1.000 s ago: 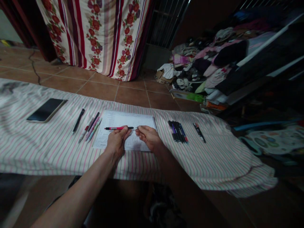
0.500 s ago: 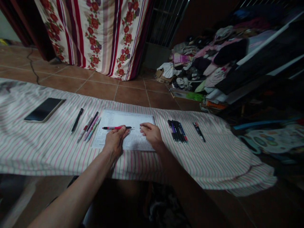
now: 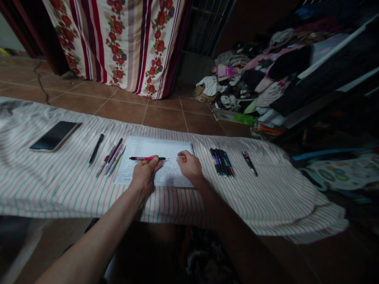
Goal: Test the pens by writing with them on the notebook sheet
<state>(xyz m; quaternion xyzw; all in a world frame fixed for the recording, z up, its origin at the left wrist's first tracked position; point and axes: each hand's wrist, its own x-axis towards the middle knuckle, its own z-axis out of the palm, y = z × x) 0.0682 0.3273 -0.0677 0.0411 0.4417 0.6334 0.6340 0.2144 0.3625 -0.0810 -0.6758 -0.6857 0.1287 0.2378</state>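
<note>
A red and black pen (image 3: pixel 145 158) lies level in my left hand (image 3: pixel 144 173), pinched between thumb and fingers above the notebook. From the pen's right end a thin pale point sticks out. My right hand (image 3: pixel 190 167) is closed just to the right of that end, apart from it. At its fingertips shows a tiny shiny piece (image 3: pixel 178 159), too small to name. Under both hands is a spiral notebook (image 3: pixel 174 179) with a white page, partly covered by them.
On the striped cloth (image 3: pixel 74 185), a phone (image 3: pixel 55 136), a black pen (image 3: pixel 96 150) and several coloured pens (image 3: pixel 114 158) lie at left. To the right are a row of several dark pens (image 3: pixel 222 162) and a separate pen pair (image 3: pixel 249 163). Clothes (image 3: pixel 251 75) are heaped beyond.
My right hand has drawn slightly right, widening the gap to the pen's end. My left hand still grips the pen in nearly the same place.
</note>
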